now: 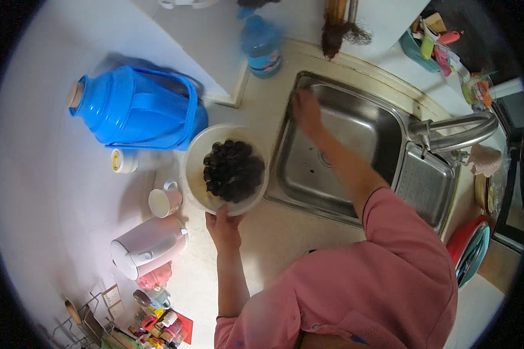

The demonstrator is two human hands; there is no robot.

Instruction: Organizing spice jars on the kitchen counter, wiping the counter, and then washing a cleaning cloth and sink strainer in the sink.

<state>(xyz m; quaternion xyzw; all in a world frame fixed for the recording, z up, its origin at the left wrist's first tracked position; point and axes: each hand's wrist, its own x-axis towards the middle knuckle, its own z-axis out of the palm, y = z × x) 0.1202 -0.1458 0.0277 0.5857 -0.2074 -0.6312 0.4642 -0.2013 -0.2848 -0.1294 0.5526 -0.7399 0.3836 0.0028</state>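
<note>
A pale round bowl (194, 187) of dark round fruit (233, 170) stands on the counter, left of the sink. My left hand (225, 224) grips the bowl's near rim, fingers curled under its edge. Over the far left part of the stainless steel sink basin (301, 183) reaches my right hand (305, 109), blurred. Nothing shows in it, though its fingers are not clear enough to tell how they are held. A few small dark bits lie near the drain.
A large blue thermos (144, 109), a white-lidded container (124, 161), a mug (165, 200) and a pink electric kettle (150, 246) line the left side. Behind stands a blue water bottle (262, 48). The metal faucet (458, 131) rises at the sink's right.
</note>
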